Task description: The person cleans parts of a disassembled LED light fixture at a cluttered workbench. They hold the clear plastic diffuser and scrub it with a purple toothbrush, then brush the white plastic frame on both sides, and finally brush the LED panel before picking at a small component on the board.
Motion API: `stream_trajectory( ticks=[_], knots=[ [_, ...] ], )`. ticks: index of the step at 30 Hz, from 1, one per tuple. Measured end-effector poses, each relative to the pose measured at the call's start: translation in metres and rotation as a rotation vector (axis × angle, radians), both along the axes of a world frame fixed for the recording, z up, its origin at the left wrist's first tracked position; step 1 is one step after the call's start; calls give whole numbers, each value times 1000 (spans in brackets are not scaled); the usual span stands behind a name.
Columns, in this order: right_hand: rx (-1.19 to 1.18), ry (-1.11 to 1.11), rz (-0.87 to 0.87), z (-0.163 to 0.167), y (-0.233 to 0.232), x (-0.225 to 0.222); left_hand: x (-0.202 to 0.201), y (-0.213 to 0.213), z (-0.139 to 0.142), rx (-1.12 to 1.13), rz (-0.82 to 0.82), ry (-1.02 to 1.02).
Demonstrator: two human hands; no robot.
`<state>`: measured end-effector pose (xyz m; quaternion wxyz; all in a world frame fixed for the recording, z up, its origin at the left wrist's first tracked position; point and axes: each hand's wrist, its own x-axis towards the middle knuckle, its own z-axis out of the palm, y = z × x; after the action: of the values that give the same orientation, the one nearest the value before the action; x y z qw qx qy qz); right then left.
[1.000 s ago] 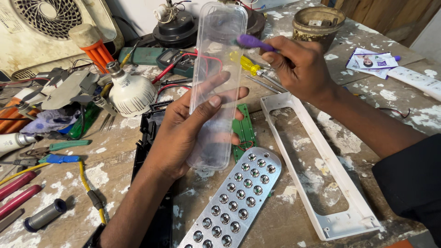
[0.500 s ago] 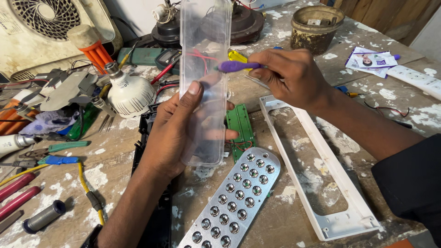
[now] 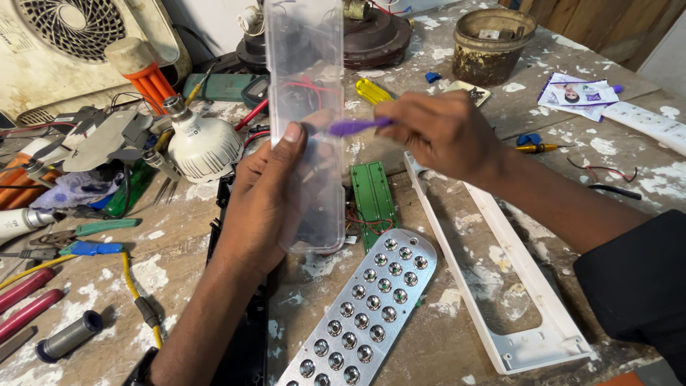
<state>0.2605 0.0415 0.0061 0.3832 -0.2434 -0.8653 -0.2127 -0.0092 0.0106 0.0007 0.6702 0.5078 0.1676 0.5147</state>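
Note:
My left hand (image 3: pixel 264 200) holds a long clear plastic cover (image 3: pixel 304 78) upright over the bench, thumb on its front face. My right hand (image 3: pixel 446 132) grips a thin purple-handled tool (image 3: pixel 354 126), whose tip lies against the cover near my left thumb. Below the hands lie a silver LED reflector panel (image 3: pixel 368 307), a green circuit board (image 3: pixel 375 200) with red wires, and a white lamp frame (image 3: pixel 514 286) stretching to the lower right. A black housing (image 3: pixel 246 343) sits under my left forearm.
A white bulb (image 3: pixel 204 143), an orange-handled tool (image 3: pixel 146 75), pliers and screwdrivers (image 3: pixel 86 246) crowd the left. A fan grille (image 3: pixel 64 28) stands at the back left, a rusty round pot (image 3: pixel 489 43) at the back right, a yellow screwdriver (image 3: pixel 373 91) behind the cover.
The clear cover has been tipped more upright and raised. My right hand has moved left and down, turning the purple tool from pointing across the top to lying against the cover's middle.

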Motion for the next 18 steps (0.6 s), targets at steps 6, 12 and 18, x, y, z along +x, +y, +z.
stream_trajectory(
  ticks=[6,12,18],
  knots=[
    [19,-62,-12,0,-1,-1,0,-2,1,11,-7,-12],
    [89,-259,-50,6,-4,2,-3,2,0,52,18,-15],
    [108,-37,-78,12,-3,7,3,0,-3,20,14,10]
  ],
)
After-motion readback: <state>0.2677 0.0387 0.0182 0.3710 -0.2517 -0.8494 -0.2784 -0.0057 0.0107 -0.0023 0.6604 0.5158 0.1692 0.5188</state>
